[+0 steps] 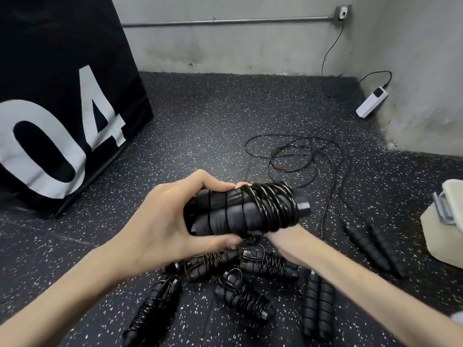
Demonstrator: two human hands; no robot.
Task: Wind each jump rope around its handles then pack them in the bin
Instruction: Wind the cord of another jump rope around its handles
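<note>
The left hand grips a pair of handles above the floor, fingers curled round them, rope coiled about their far end. The right hand sits underneath, mostly hidden; its fingers seem to pinch the coil. Wound ropes lie below, a loose rope beyond.

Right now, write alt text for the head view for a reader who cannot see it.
Two hands hold a pair of black jump rope handles with cord wound round them: the left hand grips the handles, the right hand is under the coil. Below lie several wound ropes on a speckled floor, with loose cord beyond.
</note>
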